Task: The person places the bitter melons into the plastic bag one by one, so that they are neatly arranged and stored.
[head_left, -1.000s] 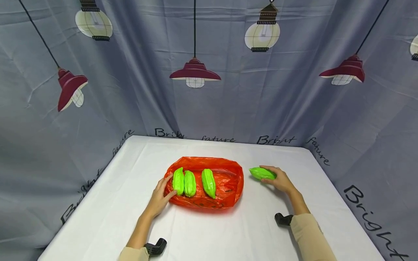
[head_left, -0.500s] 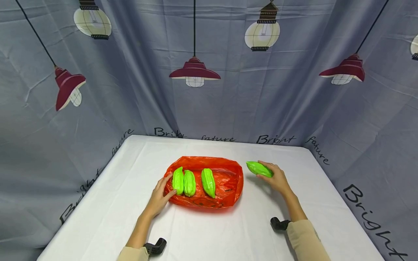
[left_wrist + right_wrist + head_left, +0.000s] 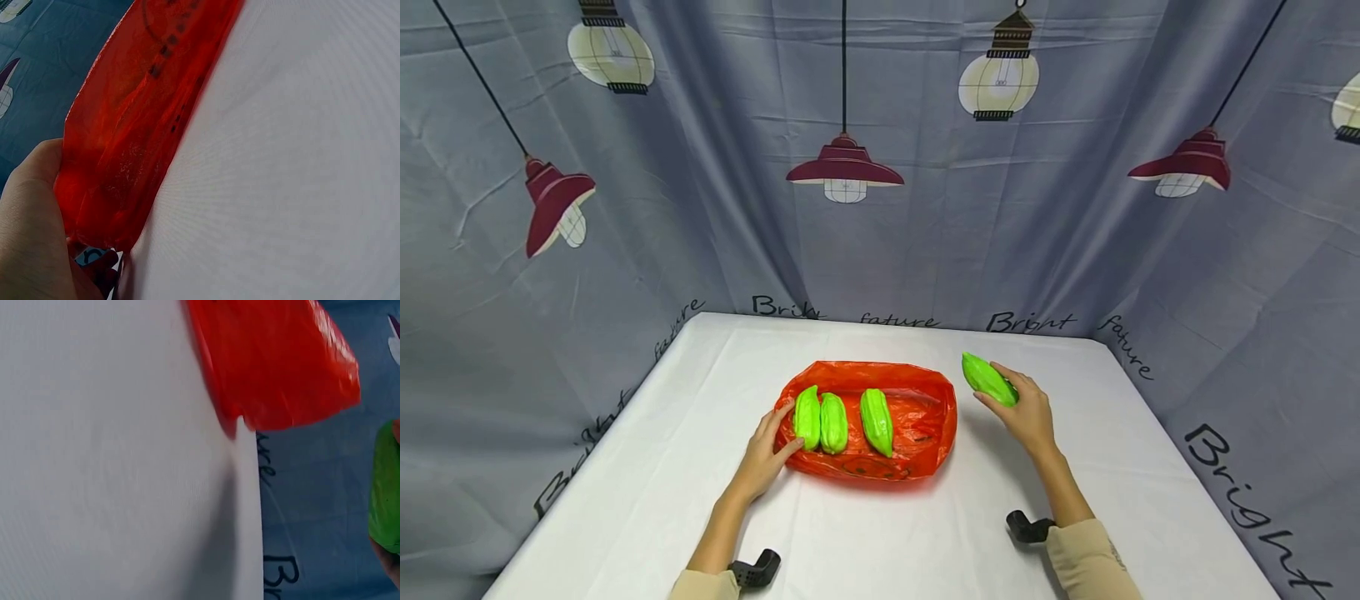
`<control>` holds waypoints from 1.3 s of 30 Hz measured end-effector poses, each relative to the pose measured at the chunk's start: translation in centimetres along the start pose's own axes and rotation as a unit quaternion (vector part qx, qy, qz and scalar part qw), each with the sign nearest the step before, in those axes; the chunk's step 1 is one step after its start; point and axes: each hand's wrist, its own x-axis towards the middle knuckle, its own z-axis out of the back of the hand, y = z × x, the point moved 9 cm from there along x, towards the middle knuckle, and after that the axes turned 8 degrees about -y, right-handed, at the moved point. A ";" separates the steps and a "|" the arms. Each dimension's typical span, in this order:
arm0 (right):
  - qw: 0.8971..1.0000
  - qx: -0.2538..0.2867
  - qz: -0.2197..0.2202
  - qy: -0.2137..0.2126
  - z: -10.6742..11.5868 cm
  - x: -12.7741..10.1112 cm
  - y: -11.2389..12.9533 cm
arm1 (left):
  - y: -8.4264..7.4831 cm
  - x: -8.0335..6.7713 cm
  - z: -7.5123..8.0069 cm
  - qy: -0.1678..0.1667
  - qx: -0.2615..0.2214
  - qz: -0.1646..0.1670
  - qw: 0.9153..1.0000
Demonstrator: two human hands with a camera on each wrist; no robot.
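Note:
A red plastic bag [image 3: 922, 421] lies on the white table with its wide mouth open upward. Inside are three green, ridged, pointed bitter melons: one at the left end [image 3: 807, 417], another close beside it [image 3: 834, 423], and a third nearer the middle [image 3: 877, 422]. My left hand [image 3: 762, 460] grips the bag's left end; the left wrist view shows the thumb against the red film [image 3: 125, 144]. Right of the bag, above the table, my right hand [image 3: 1028, 414] holds another bitter melon [image 3: 987, 377] between thumb and fingers, its tip slanting up and left. The right wrist view catches only part of this melon [image 3: 385, 494].
The white-covered table [image 3: 880, 550] ends at a grey-blue curtain [image 3: 925, 250] printed with lamps and lettering, which stands behind and along both sides. A black wrist device [image 3: 756, 569] sits on the left wrist, and another [image 3: 1028, 528] on the right.
My right hand has lifted the bitter melon from near the table, moved it slightly left and tilted its tip upward. The left hand and the bag stay in place.

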 end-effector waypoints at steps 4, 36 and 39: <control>0.999 -0.009 -0.006 -0.044 0.4 -0.1 1.3 | -0.1 0.0 0.1 -0.002 -0.002 -0.005 1.000; 0.975 0.020 -0.154 -0.157 -4.8 -3.9 10.0 | -0.1 0.1 0.1 0.000 0.003 -0.009 1.000; 0.975 0.014 -0.167 -0.144 -5.8 -4.4 10.2 | 0.0 0.0 0.0 0.002 0.003 -0.006 1.000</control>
